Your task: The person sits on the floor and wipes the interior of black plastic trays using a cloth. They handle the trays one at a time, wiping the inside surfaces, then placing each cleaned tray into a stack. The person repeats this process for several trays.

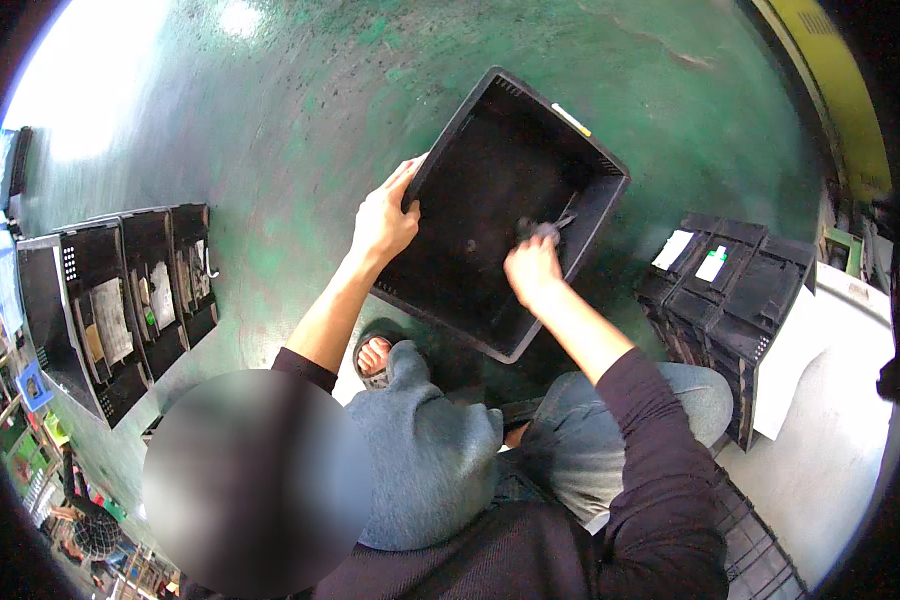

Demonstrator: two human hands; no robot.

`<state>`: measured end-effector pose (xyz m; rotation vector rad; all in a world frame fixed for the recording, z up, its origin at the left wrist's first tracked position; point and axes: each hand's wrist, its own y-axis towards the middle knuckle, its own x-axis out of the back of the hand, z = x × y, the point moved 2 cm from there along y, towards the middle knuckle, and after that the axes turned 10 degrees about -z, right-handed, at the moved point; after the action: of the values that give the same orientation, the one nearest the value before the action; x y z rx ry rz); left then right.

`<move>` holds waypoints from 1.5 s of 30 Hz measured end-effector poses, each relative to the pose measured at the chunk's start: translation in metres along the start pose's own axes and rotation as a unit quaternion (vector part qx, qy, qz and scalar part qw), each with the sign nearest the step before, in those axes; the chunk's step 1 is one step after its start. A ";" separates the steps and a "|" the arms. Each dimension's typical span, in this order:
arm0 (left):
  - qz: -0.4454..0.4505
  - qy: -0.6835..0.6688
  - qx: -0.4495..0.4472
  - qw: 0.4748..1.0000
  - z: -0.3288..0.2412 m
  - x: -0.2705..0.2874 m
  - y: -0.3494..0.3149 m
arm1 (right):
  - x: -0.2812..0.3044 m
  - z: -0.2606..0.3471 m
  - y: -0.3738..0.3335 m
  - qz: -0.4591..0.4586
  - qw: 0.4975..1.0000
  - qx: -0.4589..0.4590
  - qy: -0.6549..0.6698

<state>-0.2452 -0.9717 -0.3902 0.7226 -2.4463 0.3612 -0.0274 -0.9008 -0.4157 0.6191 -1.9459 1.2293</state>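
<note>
A black plastic crate (pixel 460 165) is tilted in front of me, its open side facing up toward me. My left hand (pixel 385 220) is closed round the crate's left rim, with the thumb on the inner side. Inside the crate, my right hand (pixel 535 268) is closed on a small crumpled grey cloth (pixel 542 230) near the right inner wall. The fingers partly cover the cloth, so its full shape is hidden. A pale label strip (pixel 570 119) sits on the crate's far right rim.
Stacked black crates (pixel 135 300) with papers stand on the left. More black crates (pixel 735 285) with white labels are stacked on the right, beside a white panel (pixel 830 380). The floor (pixel 300 120) is green and worn. Another person (pixel 95 530) is at the far lower left.
</note>
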 end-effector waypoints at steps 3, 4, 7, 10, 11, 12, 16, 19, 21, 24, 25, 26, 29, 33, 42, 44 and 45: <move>-0.026 0.051 -0.033 0.998 -0.002 0.000 0.002 | -0.007 0.041 -0.022 0.049 0.990 0.089 0.096; -0.028 0.072 -0.030 0.997 -0.005 0.000 0.003 | -0.006 0.047 -0.025 0.056 0.986 0.106 0.120; 0.012 0.149 -0.002 0.989 -0.019 0.005 -0.001 | 0.017 0.030 -0.034 0.097 0.884 0.116 0.443; -0.093 0.258 -0.246 0.930 -0.044 0.013 -0.033 | 0.070 -0.040 -0.062 0.089 0.815 0.082 0.567; -0.042 0.248 -0.317 0.915 -0.049 0.012 -0.053 | 0.094 -0.074 -0.077 0.047 0.766 0.071 0.638; 0.065 0.193 -0.375 0.904 -0.049 0.012 -0.075 | 0.118 -0.108 -0.091 -0.064 0.778 0.089 0.618; 0.254 0.264 -0.459 0.810 -0.031 0.006 -0.127 | 0.177 -0.228 -0.166 -0.261 0.686 0.007 0.680; 0.232 0.232 -0.500 0.801 -0.041 0.007 -0.117 | 0.181 -0.267 -0.200 -0.353 0.873 -0.229 0.245; 0.151 0.161 -0.533 0.817 -0.071 0.018 -0.095 | 0.176 -0.278 -0.217 -0.487 0.702 -0.171 0.491; 0.097 0.104 -0.446 0.884 -0.131 0.048 -0.065 | 0.159 -0.293 -0.235 -0.493 0.566 -0.290 0.594; 0.037 0.052 -0.411 0.909 -0.150 0.061 -0.051 | 0.157 -0.297 -0.239 -0.526 0.591 -0.329 0.515; -0.026 -0.004 -0.372 0.928 -0.166 0.074 -0.036 | 0.154 -0.302 -0.246 -0.526 0.611 -0.387 0.448; -0.069 -0.308 -0.039 0.948 -0.170 0.104 -0.003 | 0.150 -0.308 -0.257 -0.555 0.510 -0.282 0.594; -0.015 -0.583 0.173 0.794 -0.130 0.089 0.006 | 0.152 -0.308 -0.267 -0.565 0.436 -0.246 0.656; -0.011 -0.594 0.324 0.737 -0.041 -0.002 -0.034 | 0.159 -0.307 -0.293 -0.567 0.423 -0.256 0.659; 0.017 -0.569 0.300 0.765 -0.048 0.009 -0.030 | 0.162 -0.307 -0.303 -0.607 0.380 -0.214 0.665; 0.013 -0.543 0.345 0.766 -0.054 0.018 -0.028 | 0.164 -0.307 -0.307 -0.634 0.313 -0.170 0.686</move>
<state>-0.2186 -0.9811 -0.3331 1.5363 -3.4056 1.1610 0.1952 -0.7554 -0.0359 0.3307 0.1765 -0.0963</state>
